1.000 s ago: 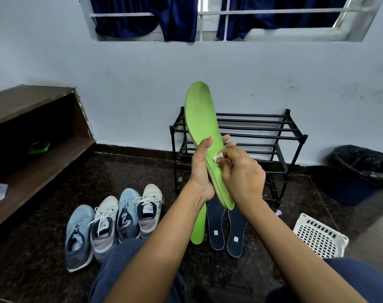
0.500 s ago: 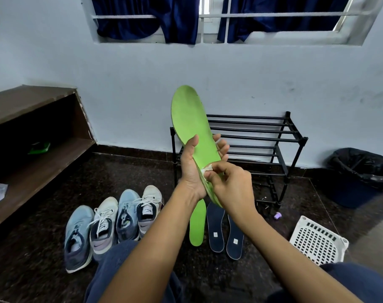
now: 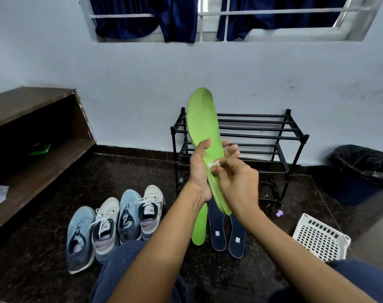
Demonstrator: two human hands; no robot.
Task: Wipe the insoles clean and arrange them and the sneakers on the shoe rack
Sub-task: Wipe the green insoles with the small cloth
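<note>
1. In front of the shoe rack, mid-view: L hand grips a green insole by its lower half, thumb on the near face, fingers curled behind. The insole stands almost upright, toe end up.
2. R hand pinches a small white wipe btwn thumb & fingertips, pressed on the insole's face just beside the L thumb.
3. On the floor below the hands: 2nd green insole & two navy insoles lie side by side, near the rack's foot.
4. To their left: four sneakers in a touching row, toes toward the wall.
5. To the right: white basket on the floor, black-lined bin by the wall.
6. Far left: wooden shelf.
</note>
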